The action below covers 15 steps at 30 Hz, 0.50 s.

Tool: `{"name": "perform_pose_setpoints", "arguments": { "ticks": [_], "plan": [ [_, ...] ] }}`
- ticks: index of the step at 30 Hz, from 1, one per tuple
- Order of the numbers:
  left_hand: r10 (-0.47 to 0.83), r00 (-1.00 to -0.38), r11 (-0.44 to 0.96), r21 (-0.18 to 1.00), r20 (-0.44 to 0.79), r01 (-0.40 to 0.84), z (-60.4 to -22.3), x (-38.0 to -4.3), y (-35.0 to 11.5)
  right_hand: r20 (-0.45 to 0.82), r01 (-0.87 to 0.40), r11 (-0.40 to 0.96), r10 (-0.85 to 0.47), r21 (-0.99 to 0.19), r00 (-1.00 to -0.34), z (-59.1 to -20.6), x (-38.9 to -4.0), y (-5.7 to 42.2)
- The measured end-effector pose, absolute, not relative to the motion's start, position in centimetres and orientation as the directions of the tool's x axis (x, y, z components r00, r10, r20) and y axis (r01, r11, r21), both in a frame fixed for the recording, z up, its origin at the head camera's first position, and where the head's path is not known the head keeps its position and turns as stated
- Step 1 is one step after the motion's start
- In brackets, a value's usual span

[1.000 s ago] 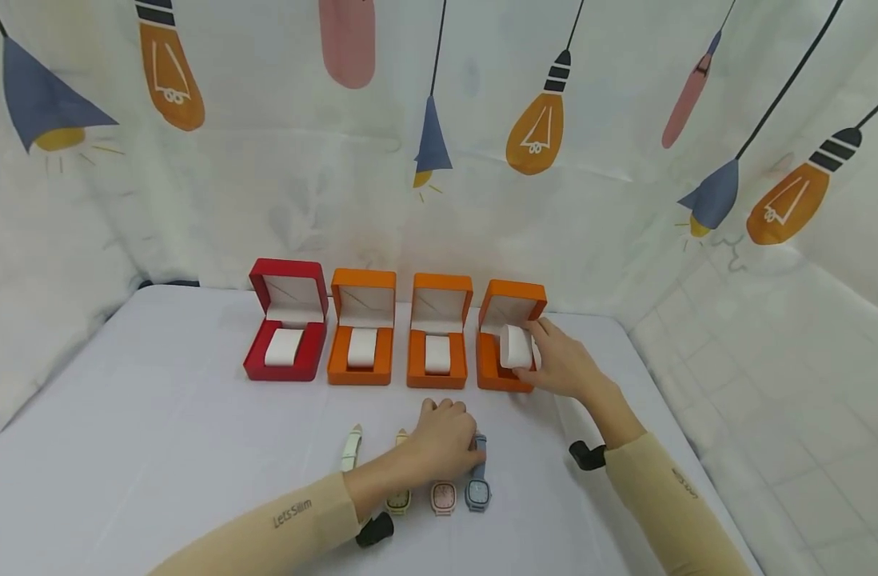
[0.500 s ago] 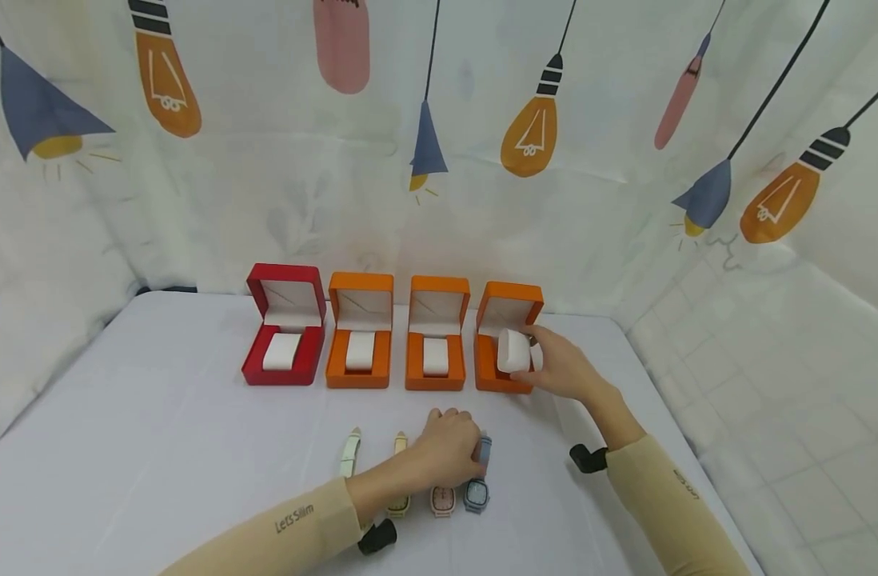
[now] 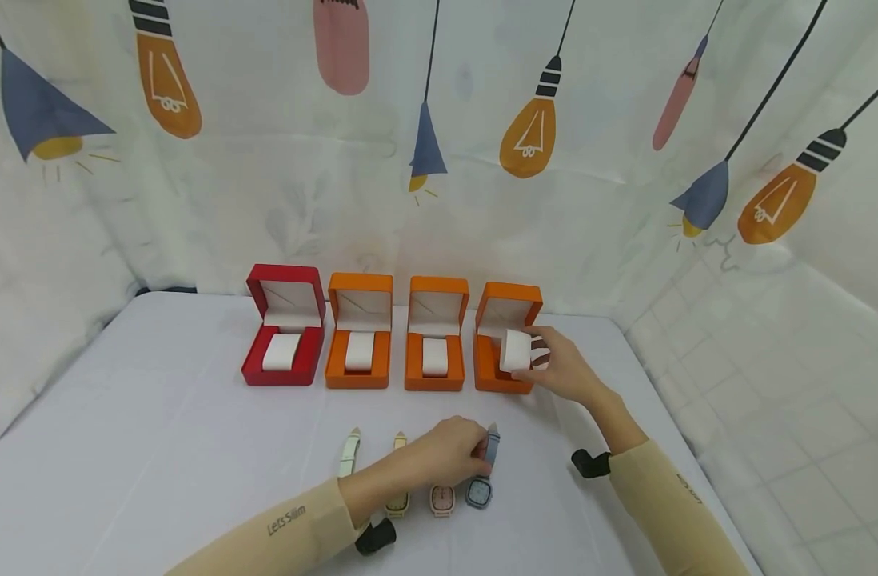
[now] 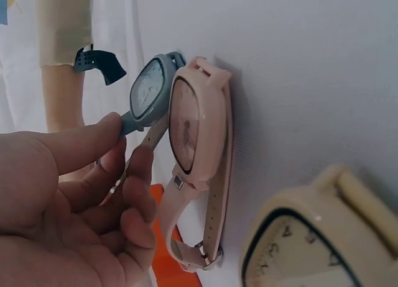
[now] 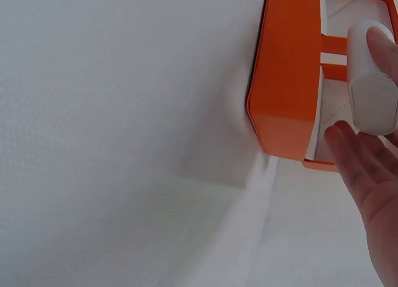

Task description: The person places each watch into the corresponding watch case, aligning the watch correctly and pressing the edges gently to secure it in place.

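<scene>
My left hand (image 3: 449,450) pinches the strap of a blue wristwatch (image 3: 479,493) between thumb and fingers; in the left wrist view the blue watch's square-round case (image 4: 149,91) tilts up behind a pink watch (image 4: 193,122). A white watch cushion (image 3: 515,350) is held by my right hand (image 3: 567,370) above the rightmost orange watch box (image 3: 487,368), whose lid stands up. In the right wrist view the thumb lies on the cushion (image 5: 372,88) and other fingers extend beneath it. A cream-yellow watch (image 3: 397,504) and a pale green strap (image 3: 349,454) lie left of the pink one.
Left of that box stand two more orange boxes (image 3: 413,368) and a red box (image 3: 307,364), lids raised, each with a white cushion inside. All rest on a white-covered table (image 3: 158,416). A curtain (image 3: 266,200) printed with lamps hangs behind.
My left hand has moved slightly right and drawn the blue watch's strap with it, so the strap now slants to the right. My right hand's fingers have shifted on the cushion, which has turned slightly.
</scene>
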<state>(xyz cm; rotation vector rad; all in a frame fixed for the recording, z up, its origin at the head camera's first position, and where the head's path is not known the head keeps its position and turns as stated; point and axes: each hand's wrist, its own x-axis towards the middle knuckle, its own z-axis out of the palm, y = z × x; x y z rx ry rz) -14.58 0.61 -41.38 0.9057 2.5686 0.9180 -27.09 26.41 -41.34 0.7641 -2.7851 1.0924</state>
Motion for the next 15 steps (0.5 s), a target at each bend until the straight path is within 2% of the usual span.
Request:
{"name": "perform_pose_setpoints", "arguments": {
  "ticks": [15],
  "plan": [
    [0.651, -0.758, 0.506, 0.767, -0.04, 0.394, -40.83, -14.87, 0.12, 0.179, -0.37, 0.547, -0.371, -0.751, -0.911, -41.16, -26.53, 25.81]
  ]
}}
